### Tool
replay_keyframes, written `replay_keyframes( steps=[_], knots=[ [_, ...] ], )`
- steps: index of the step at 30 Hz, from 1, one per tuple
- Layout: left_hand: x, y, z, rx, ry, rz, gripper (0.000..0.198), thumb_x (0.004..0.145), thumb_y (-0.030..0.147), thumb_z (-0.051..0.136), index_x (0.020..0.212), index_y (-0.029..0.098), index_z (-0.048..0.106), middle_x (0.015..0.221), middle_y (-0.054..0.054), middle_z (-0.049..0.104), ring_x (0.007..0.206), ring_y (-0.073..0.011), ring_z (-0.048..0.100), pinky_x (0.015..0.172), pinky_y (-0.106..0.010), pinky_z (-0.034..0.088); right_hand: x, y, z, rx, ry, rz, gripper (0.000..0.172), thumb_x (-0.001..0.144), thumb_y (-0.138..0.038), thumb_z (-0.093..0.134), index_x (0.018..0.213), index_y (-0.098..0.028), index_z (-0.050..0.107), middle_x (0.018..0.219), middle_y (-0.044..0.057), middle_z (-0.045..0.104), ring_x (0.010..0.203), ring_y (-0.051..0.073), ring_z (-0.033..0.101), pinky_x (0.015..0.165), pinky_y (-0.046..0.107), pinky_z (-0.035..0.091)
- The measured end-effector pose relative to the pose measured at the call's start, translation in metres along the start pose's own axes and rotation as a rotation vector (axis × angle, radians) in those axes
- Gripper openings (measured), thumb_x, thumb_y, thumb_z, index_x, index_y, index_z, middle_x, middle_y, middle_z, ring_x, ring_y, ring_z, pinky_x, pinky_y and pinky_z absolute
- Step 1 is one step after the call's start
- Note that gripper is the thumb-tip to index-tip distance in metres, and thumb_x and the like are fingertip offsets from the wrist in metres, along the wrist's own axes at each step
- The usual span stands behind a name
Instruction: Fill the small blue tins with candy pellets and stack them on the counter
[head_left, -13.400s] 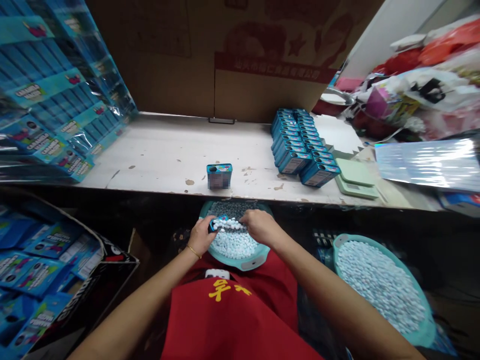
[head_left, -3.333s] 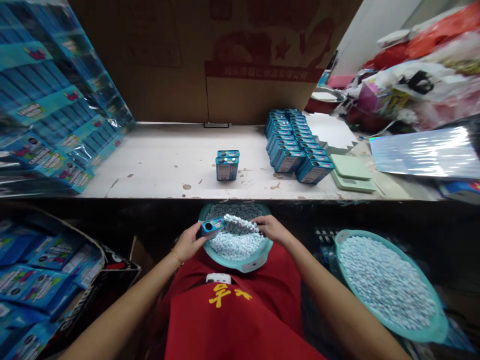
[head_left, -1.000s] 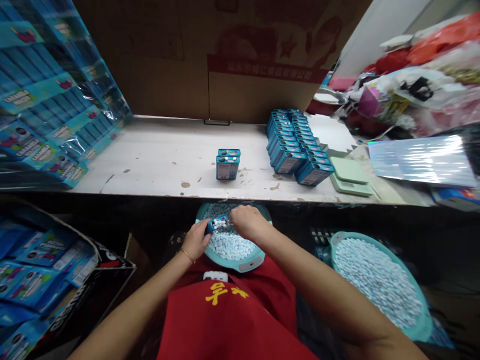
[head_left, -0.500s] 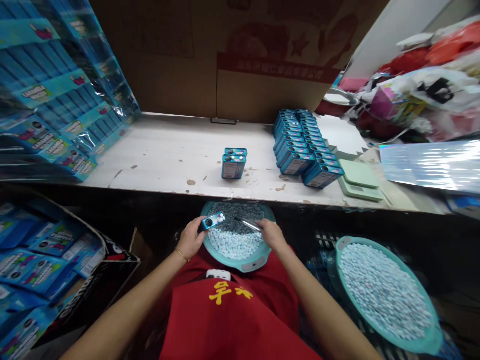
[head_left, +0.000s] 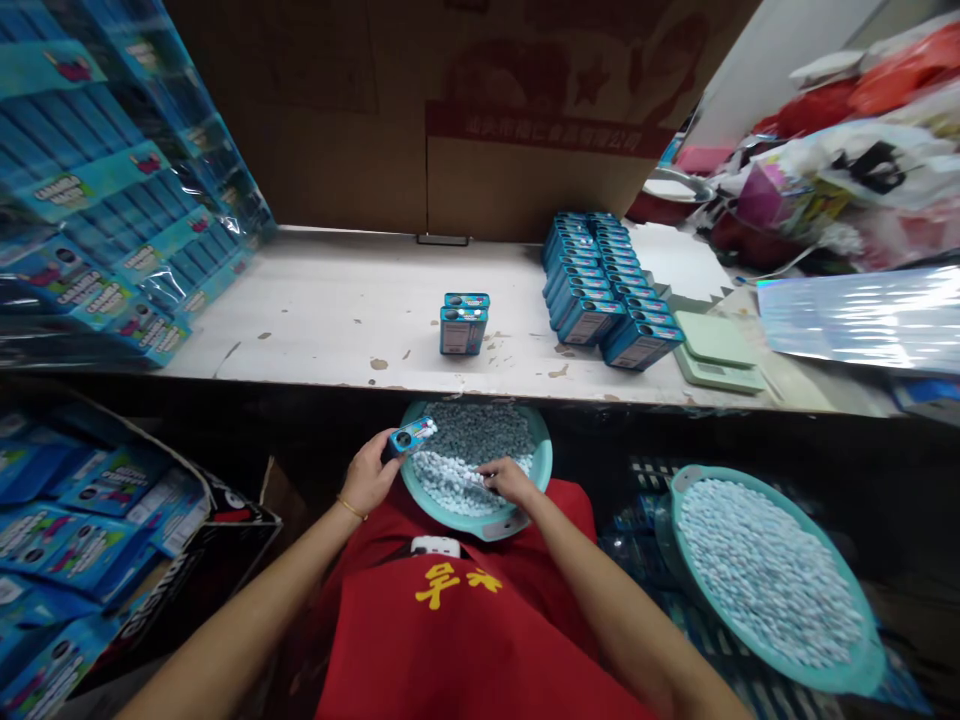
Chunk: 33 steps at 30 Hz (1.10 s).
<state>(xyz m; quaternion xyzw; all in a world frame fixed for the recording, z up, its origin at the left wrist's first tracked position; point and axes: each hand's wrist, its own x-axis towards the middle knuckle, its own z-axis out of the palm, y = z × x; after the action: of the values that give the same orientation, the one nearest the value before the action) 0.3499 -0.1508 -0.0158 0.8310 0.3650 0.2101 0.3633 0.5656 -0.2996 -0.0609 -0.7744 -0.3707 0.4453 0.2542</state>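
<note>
My left hand point(head_left: 370, 474) is closed round a small blue candy box point(head_left: 409, 438), tilted over the left rim of a teal basin point(head_left: 545, 455). White pieces show at the box's right end. My right hand point(head_left: 512, 482) is closed on the handle of a narrow metal scoop, over the basin's right side. The scoop's front is low among the white candies point(head_left: 450, 485), and most of it is hidden. The candies look like small rounded pellets; those at the back of the basin lie in shadow. The basin rests on my lap against the red apron point(head_left: 465, 640).
Two blue boxes point(head_left: 463, 330) stand on the white table point(head_left: 337, 310), with rows of boxes point(head_left: 592, 290) farther right. Beside those is a pale green scale point(head_left: 718, 350). A second basin point(head_left: 862, 680) of candies is at lower right, a carton point(head_left: 240, 520) of boxes at lower left.
My right hand has moved left and down, bringing the scoop from above the candies down into them. My left hand has shifted slightly left with the candy box.
</note>
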Motion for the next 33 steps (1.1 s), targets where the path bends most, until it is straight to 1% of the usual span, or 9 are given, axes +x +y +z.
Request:
replay_keyframes(
  steps=[5,7,10,14,17,21,25,29,33],
  knots=[
    [0.0,0.003,0.006,0.025,0.0,0.015,0.038,0.072,0.022,0.051,0.109,0.019,0.049,0.107,-0.006,0.057,0.099,-0.0196,0.052,0.088,-0.035,0.039,-0.035,-0.026,-0.039,0.26,-0.071,-0.019,0.037,0.059,-0.014,0.046,0.09,-0.011,0.066,0.054,-0.001,0.057,0.046,0.007,0.042,0.046,0.02,0.036],
    [0.001,0.006,0.01,0.051,-0.021,0.044,0.039,0.071,0.02,0.05,0.11,0.019,0.048,0.106,-0.007,0.057,0.098,-0.0201,0.052,0.088,-0.036,0.039,-0.048,-0.044,-0.054,0.266,-0.071,-0.051,0.037,0.059,-0.015,0.046,0.091,-0.012,0.066,0.057,0.0,0.058,0.046,0.007,0.042,0.045,0.019,0.036],
    [-0.001,0.013,0.017,0.084,-0.044,0.1,0.041,0.07,0.016,0.048,0.11,0.019,0.048,0.106,-0.006,0.056,0.098,-0.0207,0.05,0.088,-0.037,0.039,-0.059,-0.073,-0.069,0.035,-0.055,-0.141,0.038,0.063,-0.014,0.043,0.093,-0.016,0.065,0.069,0.002,0.061,0.053,0.009,0.047,0.049,0.02,0.038],
    [-0.004,0.018,0.022,0.115,-0.054,0.155,0.044,0.069,0.013,0.046,0.113,0.019,0.047,0.109,-0.007,0.055,0.1,-0.0211,0.048,0.09,-0.038,0.037,-0.064,-0.113,-0.072,-0.507,0.006,-0.268,0.032,0.067,-0.011,0.04,0.082,-0.022,0.067,0.079,0.004,0.065,0.076,0.015,0.056,0.064,0.022,0.039],
    [-0.005,0.019,0.024,0.141,-0.057,0.17,0.044,0.07,0.013,0.045,0.113,0.017,0.047,0.111,-0.008,0.054,0.1,-0.0214,0.048,0.09,-0.037,0.037,-0.068,-0.142,-0.066,-0.812,0.036,-0.226,0.03,0.068,-0.01,0.039,0.079,-0.019,0.066,0.084,0.009,0.065,0.081,0.021,0.058,0.066,0.028,0.04],
    [-0.006,0.019,0.025,0.145,-0.046,0.145,0.043,0.069,0.013,0.045,0.112,0.017,0.047,0.11,-0.008,0.054,0.101,-0.0216,0.048,0.091,-0.037,0.037,-0.077,-0.168,-0.059,-0.969,0.023,-0.21,0.03,0.07,-0.01,0.039,0.088,-0.015,0.062,0.089,0.013,0.062,0.08,0.023,0.059,0.065,0.03,0.041],
    [-0.007,0.015,0.023,0.058,-0.052,0.058,0.04,0.07,0.015,0.047,0.11,0.015,0.047,0.108,-0.01,0.055,0.1,-0.0213,0.05,0.089,-0.036,0.038,-0.09,-0.163,-0.072,-0.927,0.06,-0.237,0.031,0.074,-0.011,0.038,0.091,-0.018,0.062,0.089,0.008,0.062,0.081,0.018,0.057,0.068,0.025,0.039],
    [-0.007,0.012,0.022,-0.146,-0.068,-0.043,0.036,0.071,0.02,0.05,0.107,0.018,0.046,0.099,-0.005,0.059,0.091,-0.0177,0.055,0.084,-0.032,0.042,-0.1,-0.133,-0.095,-0.776,0.166,-0.247,0.035,0.08,-0.017,0.035,0.103,-0.027,0.059,0.089,0.003,0.06,0.083,0.013,0.055,0.069,0.019,0.036],
    [0.0,0.017,0.033,-0.301,-0.099,-0.101,0.035,0.068,0.022,0.054,0.103,0.017,0.047,0.09,-0.003,0.059,0.084,-0.0162,0.056,0.079,-0.03,0.043,-0.104,-0.108,-0.106,-0.698,0.242,-0.212,0.035,0.082,-0.02,0.034,0.107,-0.029,0.058,0.087,0.002,0.06,0.081,0.012,0.054,0.068,0.019,0.036]
  ],
)
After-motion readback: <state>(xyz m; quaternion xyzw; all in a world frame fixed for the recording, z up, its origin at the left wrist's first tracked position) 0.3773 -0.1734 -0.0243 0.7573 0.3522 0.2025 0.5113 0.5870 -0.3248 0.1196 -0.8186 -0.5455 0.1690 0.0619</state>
